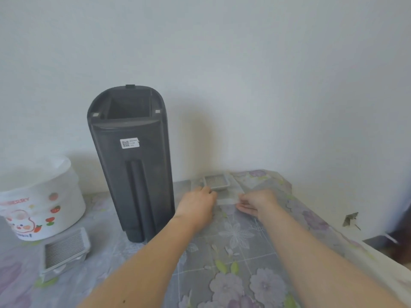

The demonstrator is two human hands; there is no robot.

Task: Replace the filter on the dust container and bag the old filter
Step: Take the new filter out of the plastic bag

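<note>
A tall dark grey dust container (pixel 131 165) stands upright on the table, its top open. To its right, near the wall, a small grey filter (pixel 216 181) lies inside a clear plastic bag (pixel 229 196). My left hand (pixel 199 205) rests on the bag's left side just below that filter. My right hand (pixel 255 202) pinches the bag's near right edge. A second pleated filter (pixel 64 250) lies on the table at the front left of the container, away from both hands.
A white bucket (pixel 42 207) with cartoon fruit prints and a white liner stands at the left by the wall. The table carries a floral cloth (pixel 238 258); its right edge (pixel 347 236) drops off close to my right arm. The wall is right behind the container.
</note>
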